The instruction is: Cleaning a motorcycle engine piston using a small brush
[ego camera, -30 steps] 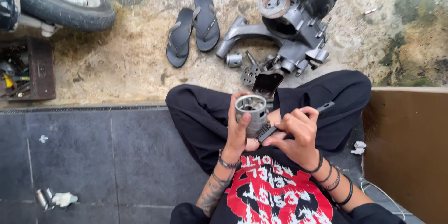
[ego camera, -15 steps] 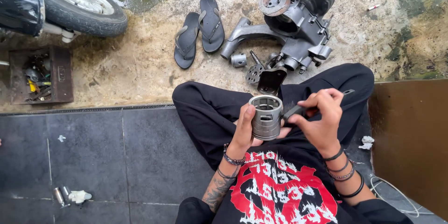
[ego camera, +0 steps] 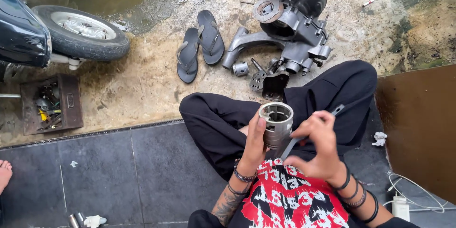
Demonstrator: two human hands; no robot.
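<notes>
On a dark tiled floor edged by wet, sandy ground, the left hand (ego camera: 254,145) wraps closed around an upright metal cylinder (ego camera: 277,124) over the lap, the right hand (ego camera: 319,146) pinching a thin flat tool (ego camera: 309,134) against it, sandals (ego camera: 199,45) and an engine casing (ego camera: 287,23) beyond.

You are looking past your lap at a pair of dark flip-flops (ego camera: 199,45) lying side by side on the sandy ground. Right of them a grey engine block (ego camera: 289,23) is resting, with a small metal cylinder (ego camera: 241,68) sitting just beside its arm. At the upper left a scooter wheel (ego camera: 80,35) is standing, and below it a rusty tray of tools (ego camera: 50,109). A white charger with cable (ego camera: 403,204) is lying on the dark tiled floor (ego camera: 118,175) at lower right.
</notes>
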